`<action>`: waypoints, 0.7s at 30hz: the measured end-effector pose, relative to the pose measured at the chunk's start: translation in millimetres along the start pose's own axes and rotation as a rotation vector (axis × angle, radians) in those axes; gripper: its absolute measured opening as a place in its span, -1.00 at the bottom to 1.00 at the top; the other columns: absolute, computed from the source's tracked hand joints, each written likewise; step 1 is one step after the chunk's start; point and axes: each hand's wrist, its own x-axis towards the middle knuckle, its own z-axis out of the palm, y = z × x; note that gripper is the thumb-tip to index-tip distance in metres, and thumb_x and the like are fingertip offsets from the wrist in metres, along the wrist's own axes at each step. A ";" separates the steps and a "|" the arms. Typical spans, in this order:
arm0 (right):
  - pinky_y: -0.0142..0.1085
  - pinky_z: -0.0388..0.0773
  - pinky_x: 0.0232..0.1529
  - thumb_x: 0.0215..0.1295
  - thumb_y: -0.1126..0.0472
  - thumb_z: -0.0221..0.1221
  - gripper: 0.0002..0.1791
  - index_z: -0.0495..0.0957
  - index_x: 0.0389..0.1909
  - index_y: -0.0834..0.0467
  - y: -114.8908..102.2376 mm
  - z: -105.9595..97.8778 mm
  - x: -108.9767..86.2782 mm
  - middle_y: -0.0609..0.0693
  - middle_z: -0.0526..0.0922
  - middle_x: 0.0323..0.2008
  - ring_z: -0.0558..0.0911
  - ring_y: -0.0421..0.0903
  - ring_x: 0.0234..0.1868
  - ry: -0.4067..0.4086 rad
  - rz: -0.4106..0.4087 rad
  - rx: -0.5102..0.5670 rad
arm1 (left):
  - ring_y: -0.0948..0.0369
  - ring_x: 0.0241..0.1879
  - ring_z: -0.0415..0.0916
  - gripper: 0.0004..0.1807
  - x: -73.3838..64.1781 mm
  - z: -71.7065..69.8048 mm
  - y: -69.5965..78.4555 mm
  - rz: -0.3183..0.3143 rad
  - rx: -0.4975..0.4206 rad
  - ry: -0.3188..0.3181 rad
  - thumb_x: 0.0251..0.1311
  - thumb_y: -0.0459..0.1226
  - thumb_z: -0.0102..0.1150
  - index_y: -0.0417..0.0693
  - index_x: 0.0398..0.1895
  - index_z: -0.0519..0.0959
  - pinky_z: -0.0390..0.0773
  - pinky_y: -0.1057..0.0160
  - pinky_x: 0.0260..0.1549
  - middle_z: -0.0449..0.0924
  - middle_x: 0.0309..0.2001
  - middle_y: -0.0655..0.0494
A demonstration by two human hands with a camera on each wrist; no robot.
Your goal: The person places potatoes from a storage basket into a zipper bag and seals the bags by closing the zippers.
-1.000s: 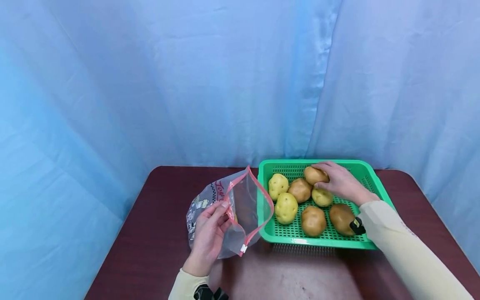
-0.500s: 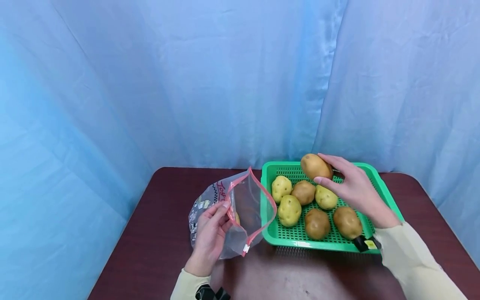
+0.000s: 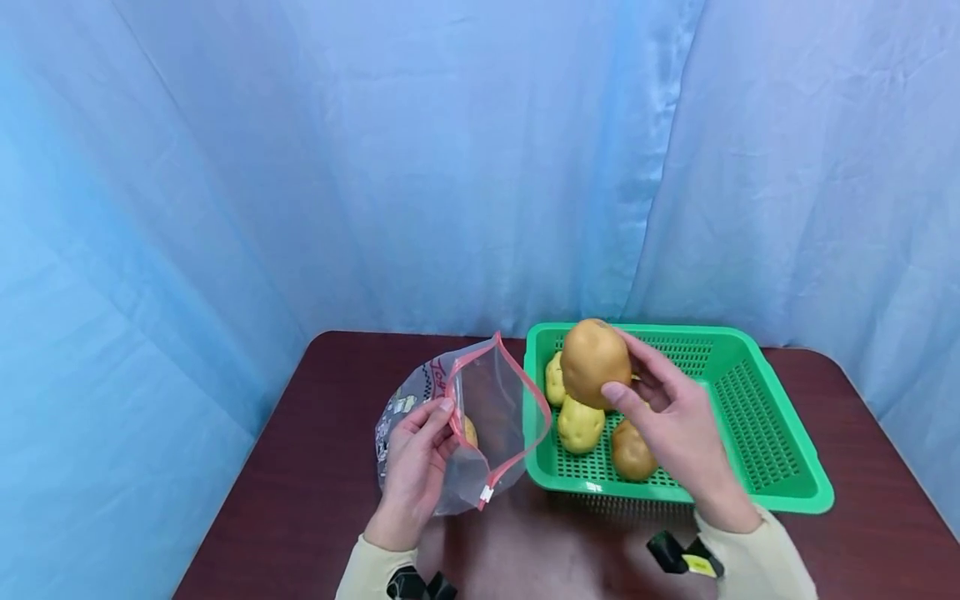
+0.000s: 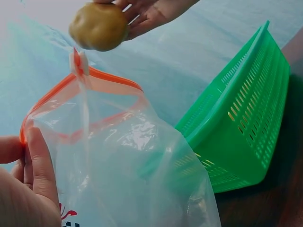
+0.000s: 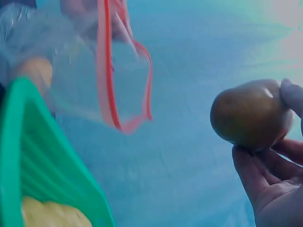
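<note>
My left hand (image 3: 414,471) pinches the pink-edged rim of a clear printed zip bag (image 3: 408,412), whose mouth gapes toward the right. A white slider (image 3: 487,494) sits at the rim's near end. Inside the bag a tan-yellow rounded thing (image 3: 470,431) shows partly. My right hand (image 3: 686,429) holds a brown potato (image 3: 595,362) between thumb and fingers, raised over the left part of a green basket (image 3: 600,488). In the left wrist view this potato (image 4: 99,27) appears just above the bag's slider end. The right wrist view shows it apart from the bag's mouth.
Yellow potatoes (image 3: 581,427) and a brown potato (image 3: 632,450) lie in the basket, partly covered by my right hand and the held potato. The basket stands right beside the bag on a dark red table (image 3: 300,483). A blue curtain (image 3: 480,167) hangs behind.
My right hand has lifted the brown potato out from among the others and brought it nearer and left, toward the bag. My left hand keeps its hold on the bag's rim.
</note>
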 end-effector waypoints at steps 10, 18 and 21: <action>-0.34 0.64 0.06 0.30 0.30 0.42 -0.35 0.48 0.41 0.13 20.3 61.6 -7.2 0.07 0.65 0.20 0.69 -0.12 0.15 -0.027 -0.005 -0.009 | 0.30 -0.43 0.63 -0.91 4.4 6.5 0.6 -0.007 -0.028 0.011 0.42 -0.37 0.24 -0.13 -0.24 0.72 0.68 0.38 -0.35 0.68 -0.35 0.08; -0.03 0.69 -0.06 0.32 -0.24 0.33 -0.25 0.56 0.32 0.21 33.5 84.1 -7.1 0.09 0.70 0.16 0.73 0.04 0.04 -0.120 -0.254 -0.547 | 0.30 -0.38 0.64 -0.91 6.6 9.2 2.0 0.005 -0.040 0.007 0.44 -0.36 0.22 -0.14 -0.23 0.70 0.68 0.38 -0.32 0.68 -0.31 0.07; 0.05 0.66 0.03 0.39 -0.19 0.29 -0.30 0.55 0.33 0.23 34.7 79.8 -5.1 0.11 0.67 0.20 0.68 0.10 0.14 -0.106 -0.320 -0.569 | 0.31 -0.40 0.64 -0.87 6.1 11.2 6.2 0.019 -0.070 -0.008 0.46 -0.39 0.18 -0.11 -0.26 0.70 0.67 0.40 -0.35 0.68 -0.33 0.09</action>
